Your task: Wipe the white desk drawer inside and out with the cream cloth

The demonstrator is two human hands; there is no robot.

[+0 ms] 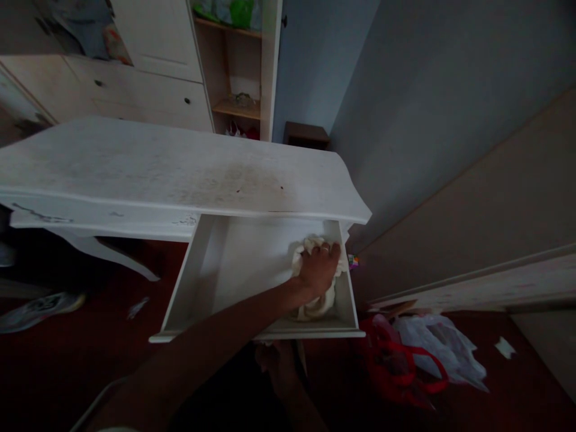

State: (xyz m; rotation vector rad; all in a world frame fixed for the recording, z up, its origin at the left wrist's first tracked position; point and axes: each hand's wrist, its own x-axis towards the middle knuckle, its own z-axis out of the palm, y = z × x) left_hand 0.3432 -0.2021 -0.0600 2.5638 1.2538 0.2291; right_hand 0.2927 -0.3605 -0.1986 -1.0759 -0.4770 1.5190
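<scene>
Stretching front to back, the bunched cloth point(317, 307) sits gripped by left fingers point(335, 252).

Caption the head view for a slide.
Left hand on a pale cloth inside the open drawer of a smudged white table.

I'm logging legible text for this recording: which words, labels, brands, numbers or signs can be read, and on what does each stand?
No text can be read anywhere in this picture.
Small colourful item beside the drawer: any print is too small to read.
Shoe on the floor: dark markings, too blurred to tell whether they are letters.
Cloth under the left hand: no lettering visible.
</scene>
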